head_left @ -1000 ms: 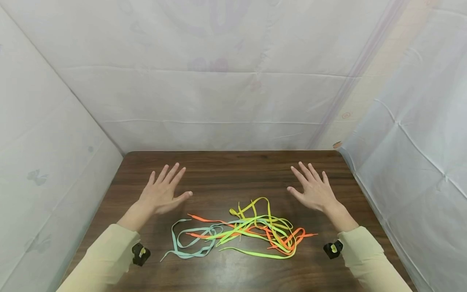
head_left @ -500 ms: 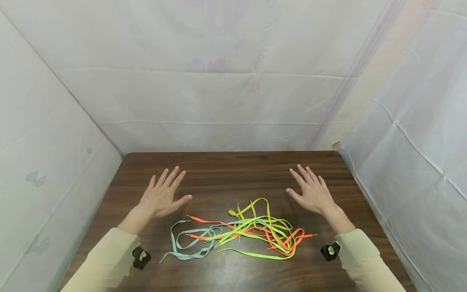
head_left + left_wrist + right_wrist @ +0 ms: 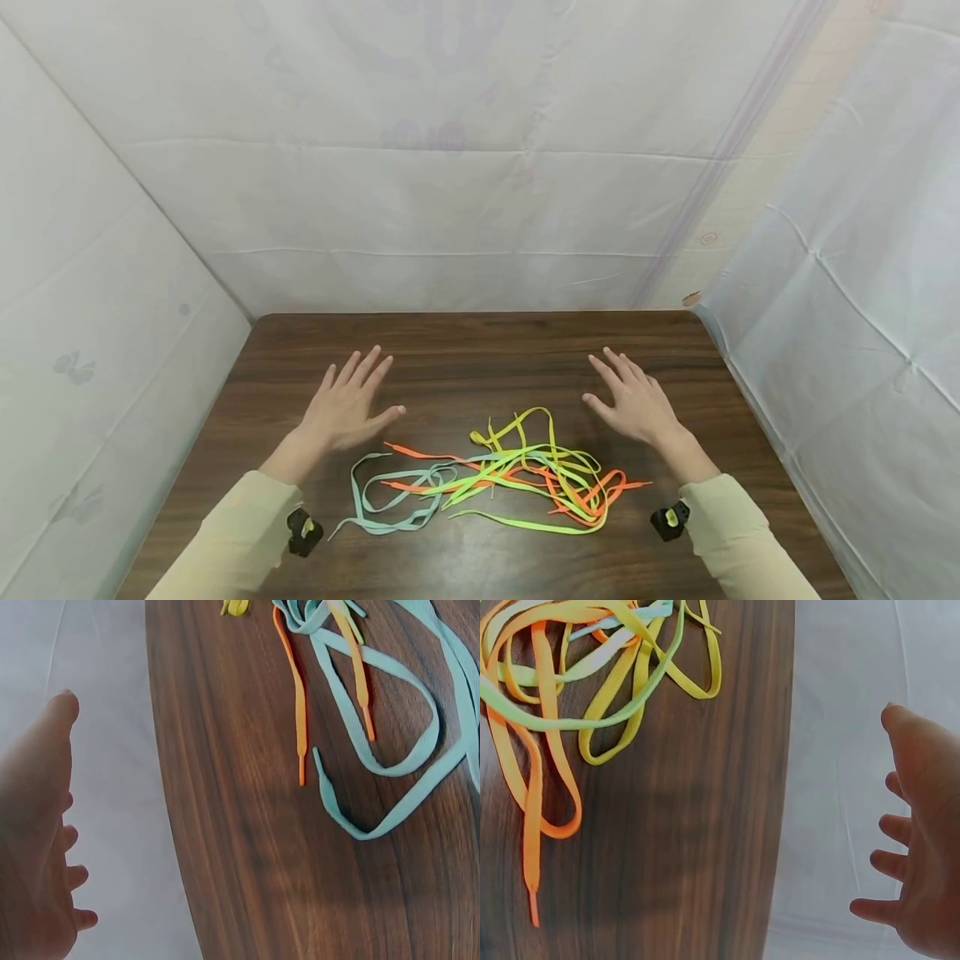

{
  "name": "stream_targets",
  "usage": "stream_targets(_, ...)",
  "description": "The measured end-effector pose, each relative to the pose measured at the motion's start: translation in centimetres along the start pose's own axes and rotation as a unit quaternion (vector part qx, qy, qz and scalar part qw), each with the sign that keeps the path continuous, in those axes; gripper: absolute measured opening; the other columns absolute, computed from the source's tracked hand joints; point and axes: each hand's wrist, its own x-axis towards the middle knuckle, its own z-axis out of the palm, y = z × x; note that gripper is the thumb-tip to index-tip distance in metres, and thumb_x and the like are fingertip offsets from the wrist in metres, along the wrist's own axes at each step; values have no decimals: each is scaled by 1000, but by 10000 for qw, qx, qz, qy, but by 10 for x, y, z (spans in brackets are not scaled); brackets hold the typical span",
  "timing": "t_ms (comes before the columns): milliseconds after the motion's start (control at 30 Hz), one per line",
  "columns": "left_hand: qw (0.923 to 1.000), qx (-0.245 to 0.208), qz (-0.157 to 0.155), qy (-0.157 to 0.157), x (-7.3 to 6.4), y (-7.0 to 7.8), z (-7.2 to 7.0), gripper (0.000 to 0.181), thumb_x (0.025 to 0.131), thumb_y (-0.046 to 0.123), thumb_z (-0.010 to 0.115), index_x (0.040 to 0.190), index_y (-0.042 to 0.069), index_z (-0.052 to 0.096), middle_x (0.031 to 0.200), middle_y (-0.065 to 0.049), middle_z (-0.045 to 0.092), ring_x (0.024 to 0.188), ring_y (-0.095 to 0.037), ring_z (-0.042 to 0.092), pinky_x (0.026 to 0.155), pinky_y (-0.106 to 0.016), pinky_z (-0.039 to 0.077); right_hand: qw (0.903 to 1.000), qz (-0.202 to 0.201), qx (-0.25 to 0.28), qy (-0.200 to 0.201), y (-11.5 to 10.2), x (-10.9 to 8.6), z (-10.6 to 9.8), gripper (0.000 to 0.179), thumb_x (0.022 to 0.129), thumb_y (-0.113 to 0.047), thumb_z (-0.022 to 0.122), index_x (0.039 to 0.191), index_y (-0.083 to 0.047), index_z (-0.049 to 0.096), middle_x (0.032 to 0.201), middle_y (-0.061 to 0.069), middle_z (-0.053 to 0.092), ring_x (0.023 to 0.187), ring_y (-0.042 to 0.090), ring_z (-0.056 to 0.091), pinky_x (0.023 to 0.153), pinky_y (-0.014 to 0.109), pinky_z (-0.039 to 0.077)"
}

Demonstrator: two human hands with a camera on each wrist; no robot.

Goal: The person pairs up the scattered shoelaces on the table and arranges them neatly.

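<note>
Several flat shoelaces lie tangled on the brown table. A light blue shoelace (image 3: 382, 527) loops out on the left side, and an orange shoelace (image 3: 618, 483) sticks out at both ends of the heap. Across the middle and right run a yellow shoelace (image 3: 551, 429) and a neon yellow-green shoelace (image 3: 525, 523). My left hand (image 3: 345, 412) hovers beyond the blue lace with fingers spread, holding nothing. Fingers apart and likewise holding nothing, my right hand (image 3: 637, 404) is up and right of the tangle. Both wrist views show the thumbs and fingers away from the laces.
The wooden table (image 3: 480, 350) reaches back to a white cloth wall (image 3: 450, 208). More cloth hangs at the left (image 3: 97, 375) and right (image 3: 847, 333). A black wrist camera (image 3: 304, 532) sits by each cuff.
Both hands have shifted slightly inward and a little down, toward the tangle. The shoelaces lie as before.
</note>
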Motion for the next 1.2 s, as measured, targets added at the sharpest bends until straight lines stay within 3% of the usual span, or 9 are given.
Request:
stream_targets(333, 9994, -134, 177, 279, 6, 14, 15, 82, 83, 60, 51, 145, 12, 28, 152, -12, 20, 138, -36, 20, 105, -60, 18, 9998, -53, 172, 69, -5, 2, 18, 63, 88, -44, 56, 142, -17, 36, 146, 13, 32, 125, 40, 38, 83, 60, 41)
stream_targets(667, 9968, -245, 513, 558, 15, 27, 39, 82, 82, 61, 54, 143, 11, 32, 150, -12, 26, 133, -37, 30, 102, -58, 26, 9994, 63, 342, -20, -15, 3, 37, 62, 87, -38, 60, 140, -15, 38, 143, 15, 36, 123, 41, 41, 84, 64, 39)
stream_targets(967, 9955, -499, 741, 324, 21, 53, 64, 80, 81, 54, 60, 143, 14, 32, 149, -10, 27, 132, -34, 32, 102, -55, 30, 9993, 24, 362, -74, -21, 5, 49, 61, 87, -38, 60, 140, -16, 39, 141, 15, 39, 120, 40, 44, 82, 59, 43)
stream_targets(1200, 9915, -550, 1094, 431, 24, 71, 85, 69, 81, 42, 66, 137, 11, 41, 145, -11, 35, 127, -32, 40, 98, -51, 36, 9992, 12, 399, -86, -25, 6, 58, 58, 87, -35, 61, 138, -15, 41, 137, 16, 43, 117, 38, 47, 82, 56, 44)
